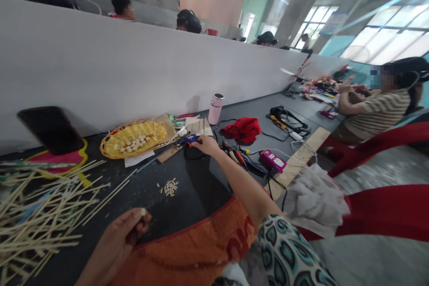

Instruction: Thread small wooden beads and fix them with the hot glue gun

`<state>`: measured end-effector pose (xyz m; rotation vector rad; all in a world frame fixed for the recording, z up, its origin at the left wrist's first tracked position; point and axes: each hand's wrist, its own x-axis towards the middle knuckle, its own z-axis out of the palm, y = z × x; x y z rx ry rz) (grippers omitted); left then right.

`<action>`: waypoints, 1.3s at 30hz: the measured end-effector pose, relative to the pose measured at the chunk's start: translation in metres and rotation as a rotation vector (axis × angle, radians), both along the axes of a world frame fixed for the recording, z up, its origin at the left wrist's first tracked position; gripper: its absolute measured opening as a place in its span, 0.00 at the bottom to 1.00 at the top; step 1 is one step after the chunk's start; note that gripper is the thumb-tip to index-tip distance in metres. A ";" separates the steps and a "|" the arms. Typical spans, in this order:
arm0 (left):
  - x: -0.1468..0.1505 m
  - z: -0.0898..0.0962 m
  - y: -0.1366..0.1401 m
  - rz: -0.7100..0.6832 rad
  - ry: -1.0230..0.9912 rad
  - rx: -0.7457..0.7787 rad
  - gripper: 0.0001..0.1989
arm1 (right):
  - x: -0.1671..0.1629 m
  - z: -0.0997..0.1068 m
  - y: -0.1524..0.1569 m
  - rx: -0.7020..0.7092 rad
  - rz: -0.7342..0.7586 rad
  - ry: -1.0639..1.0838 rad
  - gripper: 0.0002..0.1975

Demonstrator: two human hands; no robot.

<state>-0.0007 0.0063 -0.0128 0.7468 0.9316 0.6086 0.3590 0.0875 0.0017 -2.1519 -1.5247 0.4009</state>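
At the front edge of the black table, my left hand (122, 232) is closed, with a small pale wooden piece (143, 211) pinched between thumb and fingertip. My right hand (205, 145) reaches forward, its fingers closed around the back of a blue glue gun (187, 139) with an orange part. The gun lies low over a flat wooden strip (167, 154). Between my hands is a small heap of short cut wooden pieces (169, 187). Beyond it, a yellow woven basket (109, 145) holds several pale little clusters.
Thin wooden sticks (36, 219) spread across the left side, near a propped phone (50, 127). A pink flask (215, 109), red cloth (241, 130), pliers (234, 154), purple box (272, 161) and cables lie rightward. An orange towel (187, 250) covers my lap. A co-worker (378, 107) sits far right.
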 end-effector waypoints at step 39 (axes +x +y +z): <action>-0.008 -0.002 0.007 0.150 -0.334 -0.008 0.08 | -0.122 0.003 -0.111 -0.092 0.724 1.177 0.12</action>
